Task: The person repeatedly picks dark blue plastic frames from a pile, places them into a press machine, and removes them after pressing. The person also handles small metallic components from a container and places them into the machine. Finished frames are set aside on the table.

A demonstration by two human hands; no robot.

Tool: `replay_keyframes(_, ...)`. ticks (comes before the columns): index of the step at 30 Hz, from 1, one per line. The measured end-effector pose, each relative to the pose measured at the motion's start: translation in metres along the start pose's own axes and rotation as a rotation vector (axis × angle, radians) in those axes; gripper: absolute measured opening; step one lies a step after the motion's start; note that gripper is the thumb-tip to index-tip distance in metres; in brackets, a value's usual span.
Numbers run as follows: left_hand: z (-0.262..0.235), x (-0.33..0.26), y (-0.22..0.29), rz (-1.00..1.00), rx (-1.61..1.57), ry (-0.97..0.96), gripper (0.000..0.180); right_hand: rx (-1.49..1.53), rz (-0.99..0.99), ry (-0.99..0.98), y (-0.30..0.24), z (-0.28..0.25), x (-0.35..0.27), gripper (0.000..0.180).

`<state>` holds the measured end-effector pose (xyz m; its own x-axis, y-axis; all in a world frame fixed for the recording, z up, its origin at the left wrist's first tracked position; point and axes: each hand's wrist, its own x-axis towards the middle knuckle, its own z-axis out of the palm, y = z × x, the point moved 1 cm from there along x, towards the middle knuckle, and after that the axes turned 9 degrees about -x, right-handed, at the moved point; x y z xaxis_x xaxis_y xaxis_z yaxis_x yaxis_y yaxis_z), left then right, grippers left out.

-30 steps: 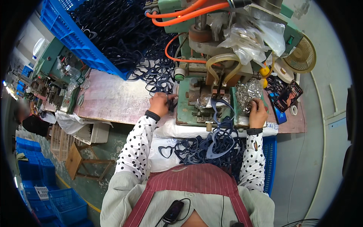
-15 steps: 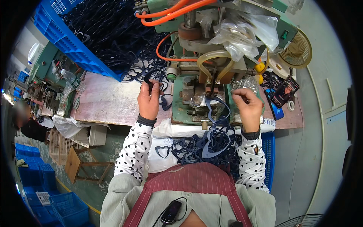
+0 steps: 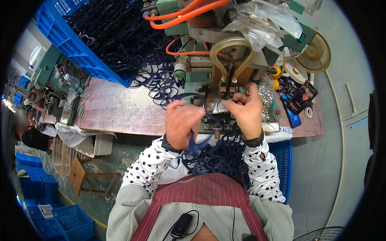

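My left hand (image 3: 183, 123), blurred by motion, is in front of the green press machine (image 3: 197, 77), closed on a dark blue flat band (image 3: 198, 145) that loops out above and below it. At the press head, under the two yellowish hoses (image 3: 233, 43), my right hand (image 3: 248, 110) has its thumb and fingers drawn together; what they hold, if anything, is hidden. A heap of dark blue looped bands (image 3: 219, 158) lies in front of the machine, above my red striped apron (image 3: 201, 190). Shiny small pieces (image 3: 265, 96) lie right of my right hand.
A blue crate (image 3: 76, 48) full of dark bands stands at the back left, with loose bands spilling onto the table (image 3: 112, 104). Orange hoses (image 3: 181, 18) cross above. Phones (image 3: 302, 97) and a fan (image 3: 315, 52) are at the right. Another person (image 3: 32, 134) is far left.
My left hand has moved right and nearer with a band. My right hand has gone in left to the press head. The heart-shaped band hanging at the press is no longer there.
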<state>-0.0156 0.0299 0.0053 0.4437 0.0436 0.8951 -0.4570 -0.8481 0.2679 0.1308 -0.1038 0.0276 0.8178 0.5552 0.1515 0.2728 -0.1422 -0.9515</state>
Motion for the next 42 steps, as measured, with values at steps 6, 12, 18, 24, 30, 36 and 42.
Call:
replay_keyframes(6,0.027,0.005,0.014,0.208,-0.273,-0.301,0.035,0.072,-0.039,0.066,0.015,-0.012,0.002,0.056)
replay_keyframes(12,0.04,0.003,0.013,0.206,-0.337,-0.364,0.036,-0.785,0.052,0.383,0.119,-0.096,0.026,0.038)
replay_keyframes(18,0.043,0.001,0.01,0.173,-0.363,-0.363,0.034,-1.089,-0.164,0.297,0.136,-0.082,0.005,0.023)
replay_keyframes(24,0.04,0.002,0.014,0.183,-0.32,-0.394,0.035,-0.818,-0.236,0.374,0.15,-0.081,0.01,0.012)
replay_keyframes(30,0.008,-0.015,-0.018,0.186,-0.091,-0.255,0.024,-0.613,-0.055,0.445,0.145,-0.08,0.006,0.012)
replay_keyframes(36,0.009,-0.066,-0.143,-0.801,0.558,-0.182,0.024,-0.666,-0.102,0.532,0.162,-0.079,0.01,0.015)
replay_keyframes(42,0.011,-0.094,-0.164,-1.101,0.75,-0.453,0.035,-0.734,-0.118,0.532,0.153,-0.077,0.008,0.012)
